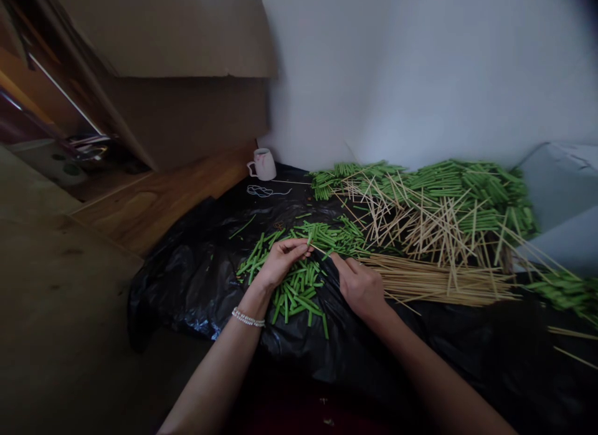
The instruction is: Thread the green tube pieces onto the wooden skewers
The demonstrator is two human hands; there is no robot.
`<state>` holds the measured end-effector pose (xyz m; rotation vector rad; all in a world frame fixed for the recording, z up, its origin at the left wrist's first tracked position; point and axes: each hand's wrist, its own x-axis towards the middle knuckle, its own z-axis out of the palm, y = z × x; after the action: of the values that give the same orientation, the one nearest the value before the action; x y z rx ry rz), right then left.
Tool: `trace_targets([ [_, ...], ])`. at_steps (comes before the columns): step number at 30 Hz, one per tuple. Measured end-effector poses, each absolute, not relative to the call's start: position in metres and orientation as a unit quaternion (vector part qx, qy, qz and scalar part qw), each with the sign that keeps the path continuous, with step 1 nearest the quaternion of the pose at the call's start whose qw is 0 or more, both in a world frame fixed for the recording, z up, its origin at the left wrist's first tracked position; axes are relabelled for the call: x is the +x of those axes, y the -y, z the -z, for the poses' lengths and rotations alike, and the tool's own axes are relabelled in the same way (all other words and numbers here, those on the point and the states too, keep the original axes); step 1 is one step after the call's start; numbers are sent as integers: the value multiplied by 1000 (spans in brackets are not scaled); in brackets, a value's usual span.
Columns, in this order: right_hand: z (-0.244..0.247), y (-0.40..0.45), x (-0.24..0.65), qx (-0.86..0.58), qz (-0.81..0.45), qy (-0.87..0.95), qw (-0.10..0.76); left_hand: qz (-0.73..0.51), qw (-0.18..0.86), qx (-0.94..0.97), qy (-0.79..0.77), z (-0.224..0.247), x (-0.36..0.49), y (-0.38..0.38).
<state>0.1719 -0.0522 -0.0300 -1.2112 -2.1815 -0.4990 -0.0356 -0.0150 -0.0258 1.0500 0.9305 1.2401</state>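
My left hand (284, 258), with a beaded bracelet (247, 318) on its wrist, pinches a short green stem piece (310, 237) between thumb and fingertips. Just to its right, my right hand (359, 284) is closed around a thin wooden stick (321, 250), whose far end meets the left fingertips. Loose cut green stems (299, 298) lie under and around both hands. Beside my right hand rests a bundle of straight sticks (443, 284). Behind it, more sticks (420, 223) lie crisscrossed, with green pieces in stacked rows (443, 179) at their ends.
Black plastic sheeting (187, 291) covers the work surface. A mug (263, 165) and a tangled white string (266, 191) are at the back left, near a large cardboard box (187, 105). A pale wall (397, 73) rises behind; a grey-white object (558, 198) stands at the right.
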Motion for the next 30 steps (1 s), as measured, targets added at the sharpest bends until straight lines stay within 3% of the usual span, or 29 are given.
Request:
trace_targets([
  [22, 31, 55, 168, -456, 150, 832, 278, -530, 611, 414, -418, 25, -34, 14],
  [30, 34, 54, 166, -451, 123, 827, 313, -523, 609, 429, -414, 30, -37, 10],
])
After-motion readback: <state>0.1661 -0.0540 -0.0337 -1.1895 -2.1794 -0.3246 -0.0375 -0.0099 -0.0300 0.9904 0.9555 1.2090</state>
